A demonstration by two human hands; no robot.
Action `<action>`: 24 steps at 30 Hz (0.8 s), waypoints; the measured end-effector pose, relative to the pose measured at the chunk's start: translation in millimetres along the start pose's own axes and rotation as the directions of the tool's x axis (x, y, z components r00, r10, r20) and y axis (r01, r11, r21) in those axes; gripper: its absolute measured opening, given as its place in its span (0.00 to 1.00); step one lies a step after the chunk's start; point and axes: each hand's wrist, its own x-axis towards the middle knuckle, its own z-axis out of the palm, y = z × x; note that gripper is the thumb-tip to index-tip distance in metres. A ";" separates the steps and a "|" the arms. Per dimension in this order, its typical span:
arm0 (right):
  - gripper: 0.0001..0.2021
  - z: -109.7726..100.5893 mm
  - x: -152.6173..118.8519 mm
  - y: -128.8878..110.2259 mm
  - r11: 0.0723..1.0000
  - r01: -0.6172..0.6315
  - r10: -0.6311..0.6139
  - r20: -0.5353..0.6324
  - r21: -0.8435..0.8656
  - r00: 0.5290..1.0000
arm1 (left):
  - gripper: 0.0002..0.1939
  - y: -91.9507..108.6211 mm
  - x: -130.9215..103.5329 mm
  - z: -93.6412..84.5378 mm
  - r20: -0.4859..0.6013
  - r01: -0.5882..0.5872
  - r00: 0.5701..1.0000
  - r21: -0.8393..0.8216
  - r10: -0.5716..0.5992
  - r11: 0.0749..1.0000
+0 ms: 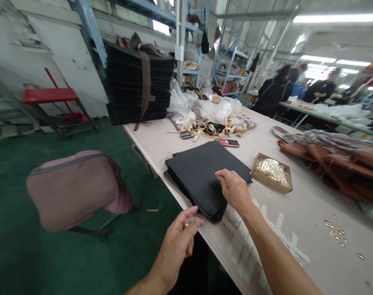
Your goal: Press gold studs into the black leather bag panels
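A stack of flat black panels (201,172) lies at the table's near left edge, its sheets slightly askew. Above its right part hovers my right hand (235,190), thumb and fingers pinched together; whatever is between the tips is hidden. My left hand (178,237) is beside the stack's near corner, just off the table edge, with its fingers curled and the thumb close to the index finger. A small gold-coloured piece shows between them; I cannot tell whether it is held or worn. A cardboard box (260,179) of small gold metal pieces (272,170) stands right of the stack.
Loose gold rings (335,231) lie at the right, near brown leather pieces (340,159). Behind the stack are a red phone (228,143), tan strips and plastic bags (217,108). A tall strapped black pile (125,82) and a cloth-covered stool (76,188) are left. People work farther back.
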 end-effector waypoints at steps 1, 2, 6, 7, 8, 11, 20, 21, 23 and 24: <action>0.08 4.6 4.9 1.0 0.999 0.019 -0.017 0.029 -0.050 0.999 | 0.26 -0.3 2.2 -2.6 -0.028 0.002 1.000 -0.006 -0.002 1.000; 0.08 7.3 6.2 1.3 0.995 0.038 -0.033 0.059 -0.088 0.998 | 0.27 -1.1 4.4 -5.1 -0.046 0.006 0.999 -0.012 -0.007 1.000; 0.10 -0.2 -20.2 -2.6 0.990 0.110 -0.095 0.157 -0.087 0.983 | 0.26 -6.3 11.8 -14.3 -0.047 0.017 0.999 -0.016 -0.017 1.000; 0.11 -5.2 -32.6 -4.5 0.992 0.116 -0.103 0.185 -0.058 0.977 | 0.25 -7.6 13.4 -16.4 -0.036 0.009 0.999 -0.019 -0.010 1.000; 0.11 -10.7 -46.4 -6.5 0.993 0.114 -0.106 0.222 -0.027 0.969 | 0.23 -8.7 14.8 -18.3 -0.018 0.000 1.000 -0.026 -0.001 1.000; 0.12 -27.0 -89.4 -12.4 0.995 0.068 -0.089 0.335 0.074 0.938 | 0.19 -12.0 17.5 -20.9 0.050 0.024 0.999 -0.064 -0.021 0.998; 0.06 -37.2 -122.3 -23.9 0.746 -0.481 0.338 0.360 0.460 0.869 | 0.17 -13.2 -2.2 -1.6 -0.013 0.110 0.994 -0.030 -0.110 0.994; 0.07 -33.2 -119.3 -26.5 0.674 -0.542 0.372 0.403 0.502 0.836 | 0.17 -13.7 -5.4 -0.9 0.007 0.105 0.994 -0.029 -0.105 0.994; 0.07 -24.7 -114.9 -32.1 0.543 -0.622 0.383 0.493 0.563 0.781 | 0.17 -17.0 -10.3 -1.3 0.043 0.145 0.989 -0.056 -0.142 0.988; 0.08 -21.0 -113.7 -34.7 0.505 -0.648 0.381 0.526 0.571 0.760 | 0.17 -19.8 -11.8 -1.8 0.061 0.179 0.983 -0.083 -0.175 0.980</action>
